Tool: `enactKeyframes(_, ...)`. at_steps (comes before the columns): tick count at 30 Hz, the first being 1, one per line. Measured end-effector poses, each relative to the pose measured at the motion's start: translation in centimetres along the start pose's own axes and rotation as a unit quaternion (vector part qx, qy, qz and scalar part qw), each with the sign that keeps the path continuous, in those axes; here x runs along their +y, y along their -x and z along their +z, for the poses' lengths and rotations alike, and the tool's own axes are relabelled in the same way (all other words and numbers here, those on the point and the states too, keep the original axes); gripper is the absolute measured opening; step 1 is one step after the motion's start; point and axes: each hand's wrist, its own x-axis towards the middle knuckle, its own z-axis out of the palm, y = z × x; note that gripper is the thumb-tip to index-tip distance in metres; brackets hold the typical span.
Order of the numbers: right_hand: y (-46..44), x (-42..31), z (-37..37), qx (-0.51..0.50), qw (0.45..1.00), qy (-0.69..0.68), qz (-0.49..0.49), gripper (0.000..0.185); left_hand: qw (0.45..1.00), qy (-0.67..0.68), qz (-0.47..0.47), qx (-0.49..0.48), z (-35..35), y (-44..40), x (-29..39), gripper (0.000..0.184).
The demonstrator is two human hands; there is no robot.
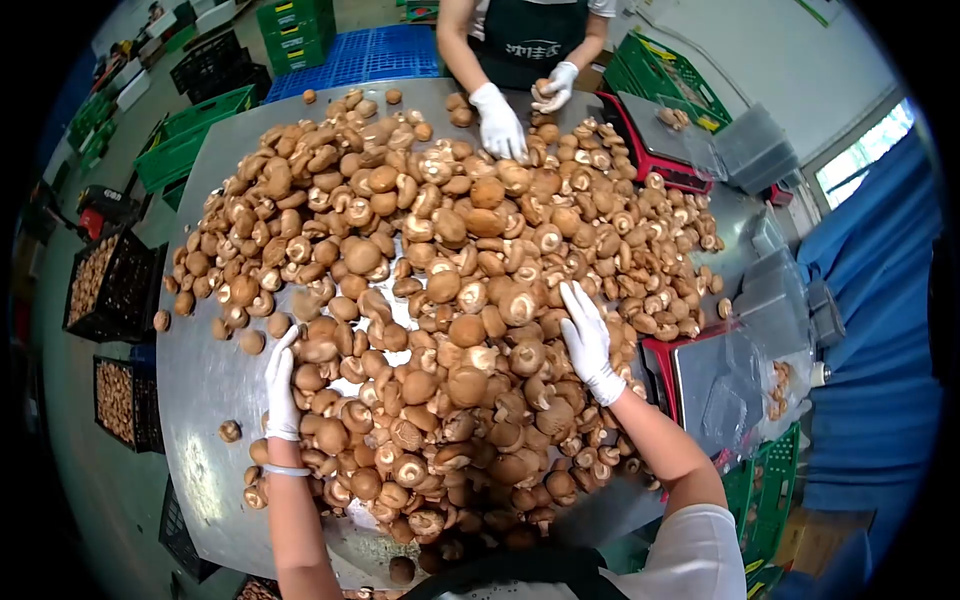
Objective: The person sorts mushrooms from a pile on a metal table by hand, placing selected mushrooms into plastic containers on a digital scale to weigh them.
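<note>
A large heap of brown mushrooms (467, 330) covers much of the metal table. My left hand (282, 388), in a white glove, rests along the heap's left side with its fingers stretched out and touching mushrooms. On the right of the pile, my gloved right hand (588, 338) lies against mushrooms, its fingers extended and pointing away from me. Neither hand grips anything. Between my hands, white patches show through gaps among the mushrooms.
Across the table, a co-worker's gloved hand (501, 124) touches the pile; the other holds a mushroom. Scales (705, 385) and clear plastic boxes (775, 290) line the right edge. Black crates (125, 400) of mushrooms stand at left, with a green crate (190, 140) farther back.
</note>
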Motion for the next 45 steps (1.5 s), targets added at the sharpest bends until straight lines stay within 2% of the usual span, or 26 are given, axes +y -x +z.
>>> enactKeyframes(1, -0.1, 0.1, 0.2, 0.002, 1.000, 0.005, -0.002, 0.051, 0.996, 0.055, -0.052, 0.039, 0.8, 0.1, -1.2, 0.040)
enactKeyframes(4, -0.3, 0.4, 0.5, 0.030, 0.999, 0.004, -0.021, 0.049, 0.995, -0.098, -0.015, 0.008, 4.3, 1.7, 1.9, 0.038)
enactKeyframes(7, -0.3, 0.4, 1.2, 0.099, 0.994, -0.010, -0.050, 0.047, 0.996, -0.083, 0.006, 0.011, 7.5, 3.5, 4.3, 0.039)
enactKeyframes(9, -0.1, 0.2, 1.0, 0.074, 0.997, -0.016, -0.025, 0.048, 0.998, -0.063, 0.016, 0.005, 10.0, 4.6, 6.2, 0.042)
enactKeyframes(10, -0.1, 0.1, 0.7, 0.061, 0.998, -0.016, -0.014, 0.050, 0.999, -0.051, -0.007, 0.001, 11.6, 5.1, 6.3, 0.043)
enactKeyframes(12, -0.2, -0.1, 0.3, -0.012, 0.998, -0.042, 0.035, 0.053, 0.989, -0.141, 0.053, -0.002, 14.0, 6.3, 4.9, 0.045)
enactKeyframes(14, 0.1, -0.6, -0.5, -0.029, 0.991, -0.117, 0.066, 0.053, 0.985, -0.163, 0.051, 0.001, 15.2, 7.4, 6.1, 0.049)
enactKeyframes(15, 0.7, -1.1, -0.8, -0.007, 0.984, -0.161, 0.070, 0.051, 0.979, -0.196, 0.059, 0.005, 15.8, 8.1, 6.7, 0.051)
enactKeyframes(18, 4.4, -5.3, -4.4, 0.017, 0.984, -0.166, -0.068, 0.043, 0.955, -0.277, 0.106, 0.002, 16.7, 10.0, 7.3, 0.056)
enactKeyframes(20, 7.3, -5.7, -3.9, -0.083, 0.986, -0.076, -0.121, 0.038, 0.942, -0.317, 0.111, -0.022, 17.7, 11.5, 8.0, 0.056)
enactKeyframes(21, 8.8, -5.7, -3.9, -0.065, 0.979, -0.135, -0.137, 0.036, 0.928, -0.351, 0.125, -0.020, 18.2, 12.2, 8.4, 0.056)
enactKeyframes(25, 10.7, -4.8, -5.7, -0.070, 0.981, -0.105, -0.149, 0.032, 0.897, -0.422, 0.131, 0.008, 18.3, 13.3, 8.0, 0.052)
enactKeyframes(28, 12.1, -3.1, -6.2, -0.062, 0.981, -0.041, -0.179, 0.035, 0.851, -0.510, 0.122, 0.015, 17.7, 13.3, 7.4, 0.052)
enactKeyframes(31, 13.6, -1.4, -7.0, -0.051, 0.979, -0.045, -0.192, 0.043, 0.861, -0.488, 0.118, 0.081, 16.6, 13.5, 8.2, 0.053)
enactKeyframes(34, 14.5, -0.2, -8.3, -0.070, 0.983, -0.020, -0.166, 0.061, 0.884, -0.426, 0.121, 0.153, 15.8, 16.5, 10.7, 0.047)
enactKeyframes(36, 15.1, 0.2, -8.7, -0.108, 0.985, -0.066, -0.120, 0.062, 0.901, -0.373, 0.122, 0.184, 15.7, 19.9, 11.3, 0.043)
enactKeyframes(38, 15.8, 1.7, -8.1, -0.115, 0.982, -0.093, -0.117, 0.063, 0.904, -0.359, 0.078, 0.221, 16.6, 24.1, 11.7, 0.038)
enactKeyframes(41, 15.2, 3.1, -8.1, -0.090, 0.971, -0.218, -0.046, 0.058, 0.944, -0.263, 0.026, 0.196, 19.7, 29.9, 12.4, 0.030)
enactKeyframes(44, 14.9, 3.3, -9.1, -0.055, 0.956, -0.286, -0.043, 0.056, 0.969, -0.191, -0.012, 0.155, 23.4, 33.4, 13.2, 0.023)
enactKeyframes(45, 14.8, 3.1, -9.8, -0.038, 0.953, -0.291, -0.078, 0.055, 0.979, -0.152, -0.037, 0.133, 24.4, 34.2, 12.9, 0.027)
